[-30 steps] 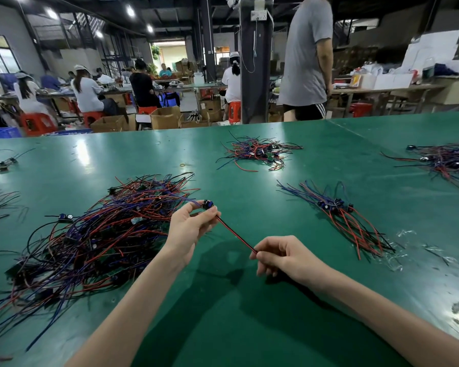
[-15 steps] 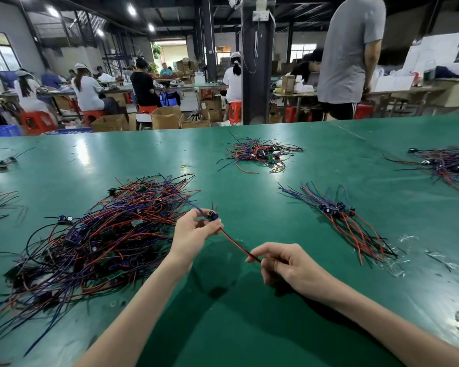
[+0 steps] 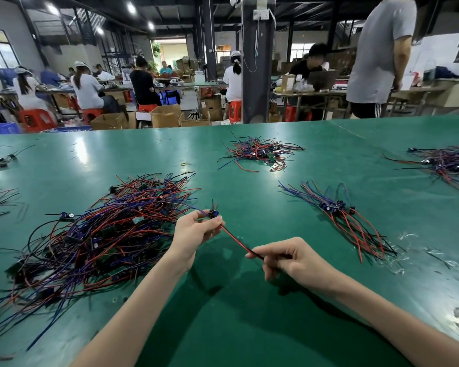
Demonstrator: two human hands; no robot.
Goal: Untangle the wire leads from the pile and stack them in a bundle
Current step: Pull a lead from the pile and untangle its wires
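The left hand (image 3: 194, 231) pinches the component end of one wire lead (image 3: 236, 241) just beside the tangled pile (image 3: 104, 231). The right hand (image 3: 292, 258) grips the lead's red-black tail. The lead spans both hands above the green tabletop (image 3: 249, 313); the bundle (image 3: 342, 215) lies to the right.

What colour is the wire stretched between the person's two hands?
Red paired with black, seen in the head view: the wire lead runs from the left hand to the right hand.

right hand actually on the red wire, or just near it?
Touching. The head view shows the right hand pinching the red wire between thumb and forefinger; the wire runs up to the left hand, which holds its other end.
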